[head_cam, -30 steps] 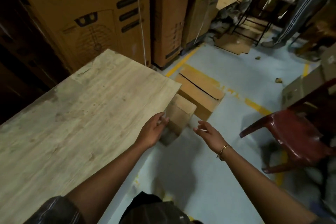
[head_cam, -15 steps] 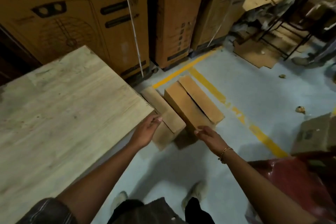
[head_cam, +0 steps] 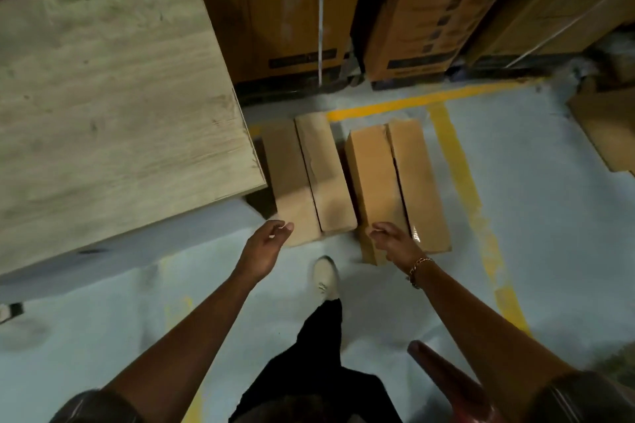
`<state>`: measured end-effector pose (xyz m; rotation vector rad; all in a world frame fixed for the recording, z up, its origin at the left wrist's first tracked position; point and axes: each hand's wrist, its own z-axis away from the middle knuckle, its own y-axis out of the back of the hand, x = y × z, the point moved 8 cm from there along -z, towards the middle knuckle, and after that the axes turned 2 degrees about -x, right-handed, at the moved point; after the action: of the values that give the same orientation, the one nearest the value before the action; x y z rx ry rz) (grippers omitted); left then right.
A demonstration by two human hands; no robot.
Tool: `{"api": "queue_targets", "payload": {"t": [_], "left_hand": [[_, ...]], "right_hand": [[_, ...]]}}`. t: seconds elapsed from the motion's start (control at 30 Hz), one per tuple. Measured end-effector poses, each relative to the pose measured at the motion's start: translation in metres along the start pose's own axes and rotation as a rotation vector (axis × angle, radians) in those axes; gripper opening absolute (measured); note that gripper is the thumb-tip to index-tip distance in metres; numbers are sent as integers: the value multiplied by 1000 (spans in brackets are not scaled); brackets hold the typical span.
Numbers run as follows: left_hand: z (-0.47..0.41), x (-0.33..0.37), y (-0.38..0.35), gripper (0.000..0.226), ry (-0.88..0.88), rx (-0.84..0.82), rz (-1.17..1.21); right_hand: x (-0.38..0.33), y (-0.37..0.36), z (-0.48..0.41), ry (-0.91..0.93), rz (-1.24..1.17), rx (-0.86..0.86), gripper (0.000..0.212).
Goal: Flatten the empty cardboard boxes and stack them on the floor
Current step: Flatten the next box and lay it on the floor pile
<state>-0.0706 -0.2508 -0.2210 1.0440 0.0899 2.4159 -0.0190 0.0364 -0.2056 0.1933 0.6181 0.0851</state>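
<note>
Two brown cardboard boxes lie side by side on the grey floor beyond my feet. The left box sits just past the table corner, its top flaps meeting in a seam. The right box lies parallel to it, a narrow gap between them. My left hand hovers at the near end of the left box, fingers loosely curled, holding nothing. My right hand, with a bracelet on the wrist, hangs over the near end of the right box, fingers relaxed and empty.
A wooden table fills the left. Tall cartons stand along the back. Yellow floor lines run past the boxes. A flat cardboard sheet lies at far right. A red chair stands by my right arm; my shoe is near the boxes.
My left hand has let go of the box it was lowering; that box now lies on the floor beside the other. My view has swung down and both hands hover empty.
</note>
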Motion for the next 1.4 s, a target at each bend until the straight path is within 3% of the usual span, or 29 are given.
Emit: {"api": "queue_targets", "payload": {"t": [0.07,0.23,0.47,0.57,0.7,0.77,0.9,1.0,1.1,1.2,1.3,1.4], "left_hand": [[-23,-10,-11,53,50,17,4],[-110,-53,-35,53,156,103,8],[-246,-146,-74,74,282,226,73],[-288,-196,-90,82,343,294,189],[-328,-242,-113,70,384,297,351],[-343,-262,-114,76,407,333,374],[-362,-277,-117,76,358,347,410],[-360,-272,-116,64,277,371,399],[-344,-257,-105,72,237,396,384],[-312,-221,-90,74,208,412,356],[-269,-176,-77,75,172,426,316],[-216,-123,-70,72,114,421,276]], "right_hand": [[10,4,-40,-16,44,-24,30],[39,-2,-157,-6,143,-91,60],[93,-22,-327,-19,135,-101,92],[124,-34,-389,-40,128,-100,94],[158,-48,-443,-62,86,-68,85],[170,-52,-461,-48,88,-75,87],[182,-56,-477,-7,17,-62,113],[176,-59,-471,46,-29,-48,105],[156,-54,-449,96,-72,-45,72],[127,-42,-409,125,-115,-58,54],[96,-24,-358,150,-169,-56,51],[65,2,-299,181,-155,-48,64]]}}
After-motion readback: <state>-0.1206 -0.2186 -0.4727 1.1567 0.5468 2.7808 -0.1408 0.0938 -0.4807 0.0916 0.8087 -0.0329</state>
